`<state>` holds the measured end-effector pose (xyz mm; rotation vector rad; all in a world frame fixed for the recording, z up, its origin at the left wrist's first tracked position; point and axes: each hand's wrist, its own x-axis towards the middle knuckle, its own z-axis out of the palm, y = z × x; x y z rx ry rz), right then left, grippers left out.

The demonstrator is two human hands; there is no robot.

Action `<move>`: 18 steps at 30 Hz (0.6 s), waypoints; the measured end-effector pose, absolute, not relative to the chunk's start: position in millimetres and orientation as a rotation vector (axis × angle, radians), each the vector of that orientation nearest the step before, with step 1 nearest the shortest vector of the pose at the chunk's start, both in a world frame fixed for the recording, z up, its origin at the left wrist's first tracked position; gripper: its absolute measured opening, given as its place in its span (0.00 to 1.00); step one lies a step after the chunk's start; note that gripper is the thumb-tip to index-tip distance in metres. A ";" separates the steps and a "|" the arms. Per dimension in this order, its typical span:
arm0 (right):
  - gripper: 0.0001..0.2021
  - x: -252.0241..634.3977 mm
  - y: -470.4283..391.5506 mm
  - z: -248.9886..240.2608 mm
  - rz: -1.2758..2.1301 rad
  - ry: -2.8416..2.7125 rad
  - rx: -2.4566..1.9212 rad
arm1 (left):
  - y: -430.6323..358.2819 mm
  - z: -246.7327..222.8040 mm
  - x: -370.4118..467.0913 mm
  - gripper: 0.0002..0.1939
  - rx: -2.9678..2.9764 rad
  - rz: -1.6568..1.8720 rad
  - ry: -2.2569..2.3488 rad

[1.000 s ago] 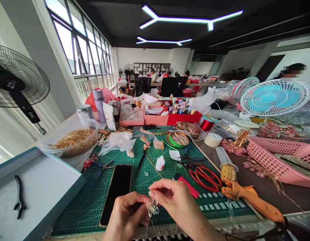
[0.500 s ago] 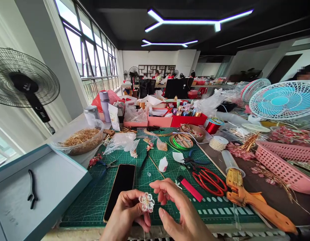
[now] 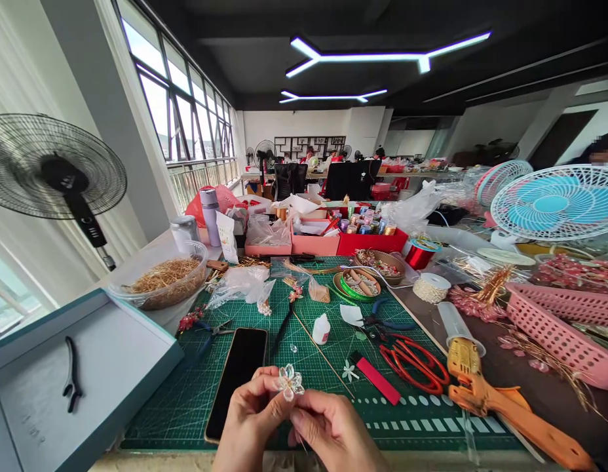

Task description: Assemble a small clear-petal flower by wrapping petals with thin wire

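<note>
A clear, petalled bead flower (image 3: 289, 382) with a pale centre is held up above the green cutting mat (image 3: 186, 406). My left hand (image 3: 257, 410) pinches it from the left. My right hand (image 3: 326, 419) is closed just below and right of the flower, its fingertips close to the left ones; a thin wire hangs down between the hands. A black phone (image 3: 238, 380) lies left of them. Beyond the hands are a small white bottle (image 3: 322, 329), a white flower piece (image 3: 350, 371) and a thin gold stem (image 3: 316, 344).
An orange glue gun (image 3: 510, 406), red-handled scissors (image 3: 415, 364) and a red strip (image 3: 377, 379) lie at right. A blue-grey tray (image 3: 107, 393) holds a black clip at left. Pliers, bead bowls and boxes stand behind. Fans stand at both sides; people sit farther off.
My right hand has moved left and its spread fingers have closed next to the flower. The flower has tilted and risen slightly. The whole view has shifted a little.
</note>
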<state>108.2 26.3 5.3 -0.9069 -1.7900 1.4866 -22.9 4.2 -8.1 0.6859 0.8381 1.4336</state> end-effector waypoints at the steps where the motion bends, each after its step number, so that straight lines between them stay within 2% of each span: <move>1: 0.19 108.9 25.4 8.3 1.485 -1.815 -0.929 | 2.5 -6.5 -22.7 0.11 0.658 1.392 0.817; 6: 0.21 115.4 19.3 12.9 1.483 -1.864 -0.924 | -4.5 2.9 -22.6 0.17 0.620 1.250 0.785; 13: 0.24 117.1 10.1 -26.8 0.662 -2.055 -0.826 | -7.8 4.8 -21.4 0.17 0.616 1.301 0.793; 15: 0.24 119.1 10.9 -39.1 0.599 -2.025 -0.794 | -9.2 6.5 -20.2 0.18 0.686 1.300 0.824; 18: 0.19 127.5 14.0 -38.2 0.598 -1.967 -0.763 | -11.7 8.2 -16.0 0.19 0.763 1.371 0.951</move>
